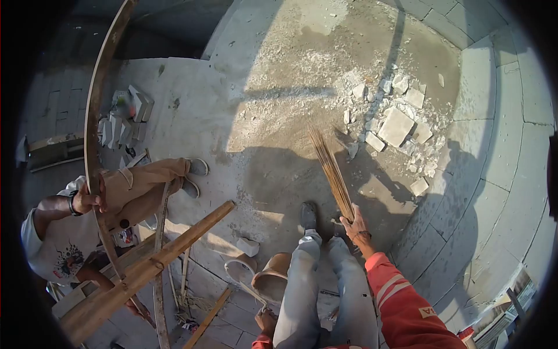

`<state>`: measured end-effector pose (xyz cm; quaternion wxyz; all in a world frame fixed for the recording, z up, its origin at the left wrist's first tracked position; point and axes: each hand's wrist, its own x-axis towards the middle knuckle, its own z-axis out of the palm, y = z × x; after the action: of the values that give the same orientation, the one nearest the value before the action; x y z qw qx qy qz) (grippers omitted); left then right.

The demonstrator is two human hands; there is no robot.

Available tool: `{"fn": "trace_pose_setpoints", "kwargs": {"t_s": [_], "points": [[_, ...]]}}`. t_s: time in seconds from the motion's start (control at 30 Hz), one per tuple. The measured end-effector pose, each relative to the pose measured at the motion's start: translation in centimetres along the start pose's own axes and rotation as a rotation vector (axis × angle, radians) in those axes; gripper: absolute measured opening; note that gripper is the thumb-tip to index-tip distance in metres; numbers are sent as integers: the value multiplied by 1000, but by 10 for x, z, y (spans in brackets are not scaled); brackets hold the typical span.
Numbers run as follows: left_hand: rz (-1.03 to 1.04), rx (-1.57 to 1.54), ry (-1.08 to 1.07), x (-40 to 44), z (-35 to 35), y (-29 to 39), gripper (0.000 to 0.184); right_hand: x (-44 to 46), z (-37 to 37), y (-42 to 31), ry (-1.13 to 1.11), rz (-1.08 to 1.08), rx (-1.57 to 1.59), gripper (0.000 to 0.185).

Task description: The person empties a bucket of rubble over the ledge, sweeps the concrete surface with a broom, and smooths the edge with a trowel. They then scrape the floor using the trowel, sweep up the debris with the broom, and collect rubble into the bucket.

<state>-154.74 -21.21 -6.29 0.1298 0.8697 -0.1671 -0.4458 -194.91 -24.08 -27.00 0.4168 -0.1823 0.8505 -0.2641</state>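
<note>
My right hand (354, 224) is closed around the bound end of a stick broom (329, 168). The broom's thin bristles point forward over the dusty floor, towards the rubble. Low in the view, my left hand (266, 320) is closed at the end of a thin pale strip (253, 292), which runs up towards the buckets; I cannot tell whether it is a handle. Beside my left leg stand a brown bucket (278, 266) and a smaller bucket (234, 262).
Broken white block pieces (397, 127) and dust lie ahead to the right, near the block wall (476, 87). At left, another person (64, 232) stands behind wooden poles and a slanting beam (192, 235). A pale block (248, 246) rests by the buckets.
</note>
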Motion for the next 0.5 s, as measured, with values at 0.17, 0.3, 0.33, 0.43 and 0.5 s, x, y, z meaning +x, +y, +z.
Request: {"fn": "trace_pose_setpoints", "kwargs": {"t_s": [0.17, 0.3, 0.33, 0.43, 0.5], "points": [[276, 361, -127, 38, 24, 18, 16, 52, 9, -79, -220, -117, -150, 59], [107, 255, -115, 76, 53, 59, 16, 118, 87, -118, -426, -252, -382, 60], [111, 277, -107, 94, 53, 68, 16, 138, 108, -126, -431, -239, -363, 60], [284, 504, -231, 113, 35, 86, 14, 192, 163, -140, -522, -202, -453, 58], [72, 226, -303, 135, 8, 80, 12, 224, 182, -123, -411, -118, -330, 58]]}}
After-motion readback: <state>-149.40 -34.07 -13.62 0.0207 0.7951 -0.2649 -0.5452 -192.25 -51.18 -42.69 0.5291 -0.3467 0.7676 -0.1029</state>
